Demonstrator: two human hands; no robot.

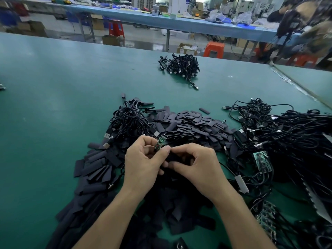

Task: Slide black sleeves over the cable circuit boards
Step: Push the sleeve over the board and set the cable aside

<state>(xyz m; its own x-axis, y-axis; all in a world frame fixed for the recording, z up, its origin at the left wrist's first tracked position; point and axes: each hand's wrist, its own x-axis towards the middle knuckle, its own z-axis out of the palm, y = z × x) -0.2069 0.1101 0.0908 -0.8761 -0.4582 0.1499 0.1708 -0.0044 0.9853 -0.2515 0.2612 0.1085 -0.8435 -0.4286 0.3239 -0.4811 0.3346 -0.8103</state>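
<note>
Right in front of you, on the wide green table, your two hands meet over a big heap of flat black sleeves. Your left hand has its fingers curled round a small green circuit board. The board sticks up past your thumb and points toward 1 o'clock. Your right hand is curled too. Its thumb and fingers pinch one black sleeve just beside the bottom end of the board. Your fingers hide whether the sleeve is on the board yet. The tips of both hands touch.

At 11 o'clock from your hands, a small knot of thin black cables with silver plugs lies on the sleeves. At 3 o'clock is a much bigger tangle of black cables, with more green boards poking out. Far off at 12 o'clock sits another dark bundle of cables, well apart from the rest. Past the table edge stand orange plastic stools.
</note>
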